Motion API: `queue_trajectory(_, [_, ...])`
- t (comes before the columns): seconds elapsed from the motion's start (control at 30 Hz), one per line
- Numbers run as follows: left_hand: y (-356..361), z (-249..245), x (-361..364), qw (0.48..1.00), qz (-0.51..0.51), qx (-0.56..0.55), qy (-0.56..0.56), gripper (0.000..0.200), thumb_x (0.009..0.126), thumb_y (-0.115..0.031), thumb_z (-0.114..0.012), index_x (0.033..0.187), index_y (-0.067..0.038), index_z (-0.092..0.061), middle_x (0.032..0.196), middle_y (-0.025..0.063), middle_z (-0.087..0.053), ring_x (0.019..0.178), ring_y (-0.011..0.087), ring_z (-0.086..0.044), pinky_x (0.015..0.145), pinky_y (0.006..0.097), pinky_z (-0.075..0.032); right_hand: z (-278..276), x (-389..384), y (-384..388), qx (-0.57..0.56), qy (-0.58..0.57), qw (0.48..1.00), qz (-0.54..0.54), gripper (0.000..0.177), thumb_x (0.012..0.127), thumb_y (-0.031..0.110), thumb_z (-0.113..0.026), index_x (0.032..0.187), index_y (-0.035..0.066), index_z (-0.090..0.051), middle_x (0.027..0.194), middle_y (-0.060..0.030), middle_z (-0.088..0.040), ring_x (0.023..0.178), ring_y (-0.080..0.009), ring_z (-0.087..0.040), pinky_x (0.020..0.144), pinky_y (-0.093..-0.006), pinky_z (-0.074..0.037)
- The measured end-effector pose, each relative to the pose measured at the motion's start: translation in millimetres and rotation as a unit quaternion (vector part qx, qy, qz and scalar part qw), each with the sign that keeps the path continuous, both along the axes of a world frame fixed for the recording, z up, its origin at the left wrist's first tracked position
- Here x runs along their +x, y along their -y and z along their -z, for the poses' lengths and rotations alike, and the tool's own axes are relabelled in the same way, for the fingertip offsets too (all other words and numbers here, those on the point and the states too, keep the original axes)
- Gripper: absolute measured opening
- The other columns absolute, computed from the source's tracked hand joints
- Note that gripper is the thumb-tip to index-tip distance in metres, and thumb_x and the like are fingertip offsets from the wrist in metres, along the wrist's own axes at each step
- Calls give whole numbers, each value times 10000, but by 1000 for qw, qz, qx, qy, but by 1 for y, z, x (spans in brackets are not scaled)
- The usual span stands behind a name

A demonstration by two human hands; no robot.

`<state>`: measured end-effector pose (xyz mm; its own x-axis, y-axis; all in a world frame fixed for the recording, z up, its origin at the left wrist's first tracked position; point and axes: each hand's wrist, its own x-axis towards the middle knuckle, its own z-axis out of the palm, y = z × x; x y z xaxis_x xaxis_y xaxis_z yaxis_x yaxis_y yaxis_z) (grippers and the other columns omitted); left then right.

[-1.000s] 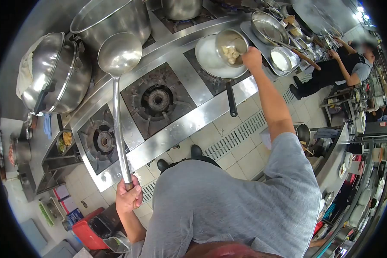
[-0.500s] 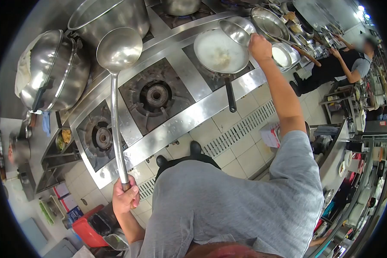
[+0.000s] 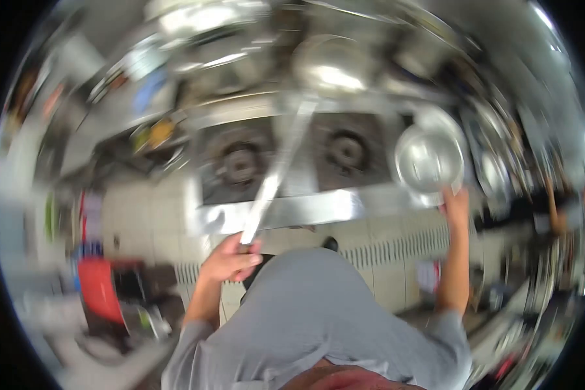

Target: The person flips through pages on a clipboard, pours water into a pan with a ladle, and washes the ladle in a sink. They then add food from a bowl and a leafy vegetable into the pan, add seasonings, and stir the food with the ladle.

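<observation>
My left hand is closed around the end of a long-handled steel ladle. The ladle slants away over the stove, and its round bowl end is near the large pots at the back. On the right, my right hand is closed at the near rim of a round steel bowl. That bowl sits over the right end of the stove and covers most of the pan beneath it. Motion blur hides the exact grip of the right fingers and whatever is inside the bowl.
Two bare burners are set in the steel stove between my hands. Large steel pots line the back. More metal pans stand at the right, near another person. A red bin is on the floor at left.
The view has swung left, so the stove now lies level. My right hand has drawn the steel bowl nearer, over the pan. The ladle stays in my left hand and now leans right.
</observation>
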<state>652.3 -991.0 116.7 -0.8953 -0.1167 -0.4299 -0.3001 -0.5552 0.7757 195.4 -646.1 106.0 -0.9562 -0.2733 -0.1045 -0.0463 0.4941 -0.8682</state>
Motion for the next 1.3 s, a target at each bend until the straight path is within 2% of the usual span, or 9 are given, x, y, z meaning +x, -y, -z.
queue_trajectory(0.37, [142, 43, 299, 966, -258, -5, 25, 256, 901, -100, -704, 910, -96, -448, 553, -19, -441, 393, 77, -446, 365, 242, -336, 103, 329, 435, -74, 251, 915, -306, 58, 900, 96, -641, 913, 41, -630, 679, -40, -615, 423, -116, -521, 349, -241, -373])
queue_trajectory(0.67, [97, 57, 436, 831, -528, 64, 162, 251, 867, -72, -707, 888, -83, -457, 559, 3, -478, 392, 112, -478, 352, 262, -340, 135, 437, 911, -190, 275, 863, -379, 132, 901, 159, -568, 896, 28, -559, 656, -112, -632, 450, -155, -561, 350, -272, -356])
queue_trajectory(0.7, [88, 56, 439, 819, -546, 73, 160, 247, 863, -66, -704, 884, -81, -459, 556, 6, -478, 387, 114, -476, 350, 262, -342, 147, 435, 952, -146, 287, 867, -380, 195, 943, 184, -548, 1027, 8, -552, 815, -132, -659, 641, -210, -667, 472, -320, -485])
queue_trajectory(0.8, [84, 64, 442, 798, -578, 87, 146, 235, 852, -49, -696, 878, -75, -464, 549, 12, -479, 373, 119, -467, 341, 262, -343, 157, 444, 1021, -153, 399, 808, -406, 341, 996, 184, -502, 1238, -53, -462, 1234, -276, -606, 1062, -418, -664, 851, -461, -582])
queue_trajectory(0.87, [84, 61, 443, 794, -583, 92, 141, 227, 847, -43, -692, 880, -72, -469, 549, 15, -482, 363, 121, -460, 334, 262, -340, 151, 467, 1019, -213, 394, 785, -429, 472, 1030, 149, -465, 1412, -93, -333, 1392, -287, -500, 1219, -428, -571, 983, -515, -532])
queue_trajectory(0.97, [107, 54, 437, 811, -567, 65, 128, 231, 844, -50, -692, 894, -53, -466, 547, 16, -447, 351, 123, -432, 315, 258, -316, 151, 477, 947, -186, 321, 726, -579, 388, 986, 191, -574, 1276, -63, -535, 1224, -204, -636, 1096, -310, -648, 930, -429, -557])
queue_trajectory(1.17, [177, 29, 407, 928, -361, -2, 95, 255, 865, -73, -696, 929, -44, -451, 539, 24, -431, 332, 121, -381, 301, 262, -309, 15, 415, 569, -144, 293, 650, -687, 330, 970, 292, -648, 1039, -24, -716, 1002, -147, -736, 905, -225, -714, 825, -348, -569])
queue_trajectory(1.2, [196, 22, 392, 952, -296, -3, 80, 257, 872, -90, -703, 919, -45, -454, 536, 30, -441, 330, 124, -401, 305, 257, -313, 25, 386, 502, -209, 476, 615, -593, 312, 981, 288, -633, 1048, -5, -721, 1011, -139, -738, 916, -237, -715, 837, -352, -561])
queue_trajectory(1.3, [248, 13, 350, 993, -86, -49, 72, 248, 873, -84, -696, 901, -40, -453, 509, 32, -453, 333, 121, -431, 310, 250, -324, 42, 358, 341, -120, 404, 841, -339, 328, 960, 310, -662, 1063, 3, -717, 997, -138, -739, 928, -252, -715, 861, -368, -559])
